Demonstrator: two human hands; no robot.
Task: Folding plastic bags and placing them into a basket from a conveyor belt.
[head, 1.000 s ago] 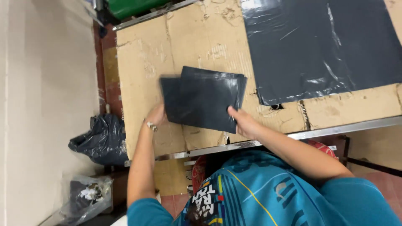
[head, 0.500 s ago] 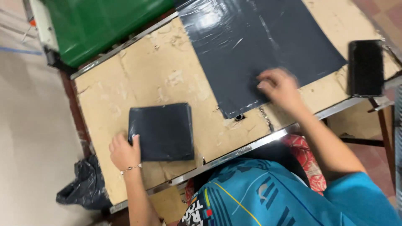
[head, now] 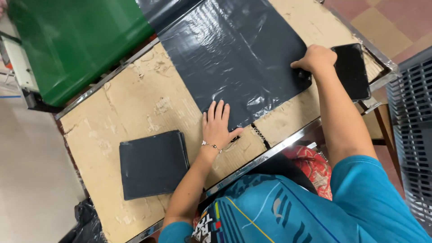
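A large dark grey plastic sheet (head: 234,58) lies flat across the worn cardboard-topped table (head: 148,103). My left hand (head: 217,127) rests flat, fingers apart, on the sheet's near left corner. My right hand (head: 315,60) has its fingers closed on the sheet's near right corner. A folded stack of the same dark plastic (head: 153,164) lies on the table to the left of my left hand, apart from it.
A black phone-like slab (head: 353,72) lies at the table's right end beside my right hand. A green machine cover (head: 72,40) stands at the back left. A metal rim (head: 270,153) edges the table. A black bag (head: 83,220) sits on the floor, a grey crate (head: 414,135) at right.
My left hand has left the folded stack and moved right onto the sheet's near left corner. My right hand has slid along the sheet to its right corner.
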